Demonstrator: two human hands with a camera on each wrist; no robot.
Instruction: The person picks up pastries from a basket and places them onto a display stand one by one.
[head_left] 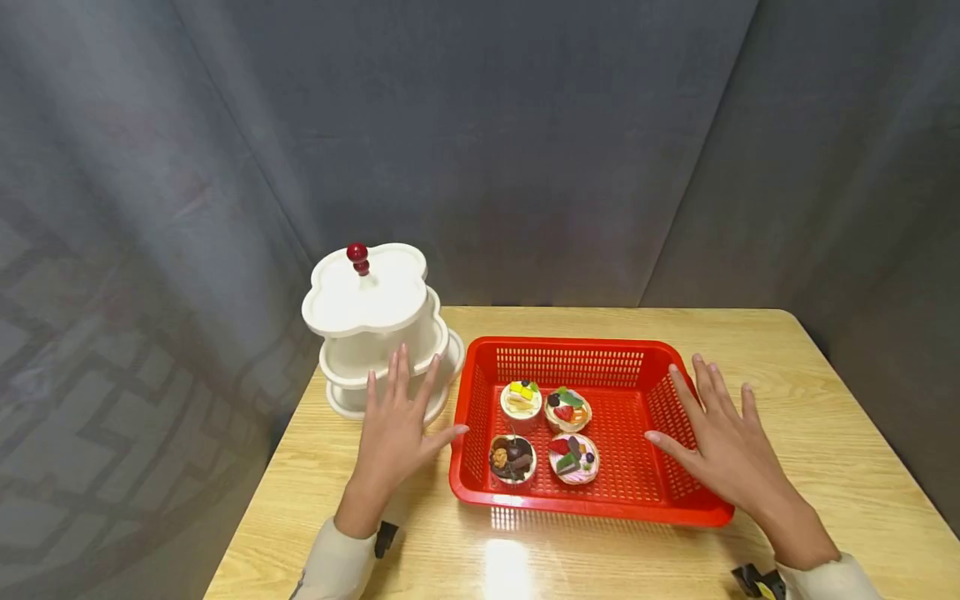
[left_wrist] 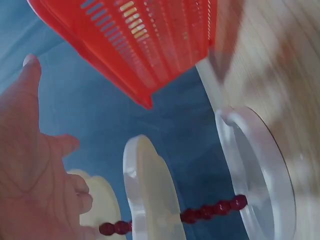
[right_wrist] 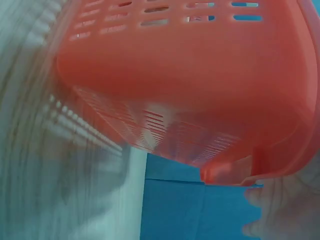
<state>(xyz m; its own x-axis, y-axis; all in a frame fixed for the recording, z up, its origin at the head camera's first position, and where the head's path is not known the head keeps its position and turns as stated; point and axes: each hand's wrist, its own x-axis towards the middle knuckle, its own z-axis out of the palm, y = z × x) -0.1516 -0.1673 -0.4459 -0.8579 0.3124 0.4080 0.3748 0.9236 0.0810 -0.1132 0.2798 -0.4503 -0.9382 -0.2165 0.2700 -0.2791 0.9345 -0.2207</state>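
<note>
The work looks barely begun, as far as the pictures show: no cake is lifted, and neither of the 2 hands holds anything. The left hand (head_left: pixel 397 433) has its fingers spread between the white stand (head_left: pixel 375 304) and the red basket (head_left: pixel 585 506); the right hand (head_left: pixel 727 446), fingers likewise spread, is at the basket's right end. (Whether either touches the rim, I cannot tell.) All handling of the cakes seems left to do.

By count, 4 small cakes sit together in the left half of the basket: 1 yellow-topped cup (head_left: pixel 521 402) at back left, 1 fruit tart (head_left: pixel 567 411) at back right, 1 chocolate cup (head_left: pixel 513 460) at front left and 1 pink tart (head_left: pixel 574 459) at front right. There is 1 basket and 1 stand, both on 1 worktop (head_left: pixel 780 375). The stand has 3 tiers, 1 red knob (head_left: pixel 357 253) on top and a beaded red post (left_wrist: pixel 212 209) between the tiers.
</note>
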